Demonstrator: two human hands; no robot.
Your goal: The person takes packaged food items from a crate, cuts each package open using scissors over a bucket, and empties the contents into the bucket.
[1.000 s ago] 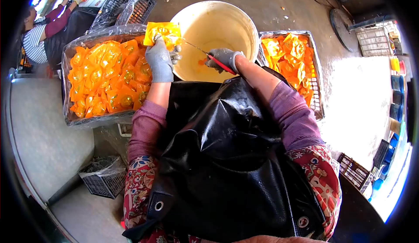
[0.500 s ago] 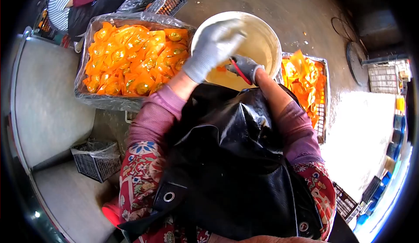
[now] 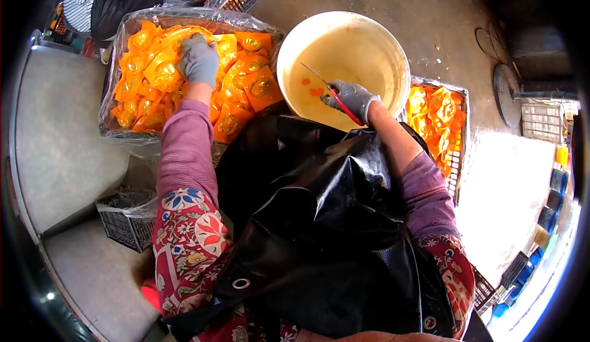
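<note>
My left hand [image 3: 200,62], in a grey glove, reaches into the plastic-lined crate [image 3: 126,53] on the left. Its fingers curl down onto an orange packet [image 3: 172,33], and the fingertips are partly hidden. Many such packets, with shiny gold round centres, fill this crate. Over the near right side of a white bucket [image 3: 399,65], my gloved right hand [image 3: 351,101] is closed around red-handled scissors [image 3: 353,116]. Their thin metal blades point up and left. Inside the bucket, several small orange pieces [image 3: 316,92] lie near the hand.
A second crate [image 3: 465,108] with orange wrappers or packets [image 3: 439,121] stands right of the bucket. A black apron [image 3: 326,219] covers my lap. At upper left, another person [image 3: 117,4] sits beside more crates. An empty-looking black basket [image 3: 126,222] is at lower left.
My left hand has moved from over the bucket leftward into the crate of orange packets. My right hand stays at the bucket with the scissors, whose blades now show.
</note>
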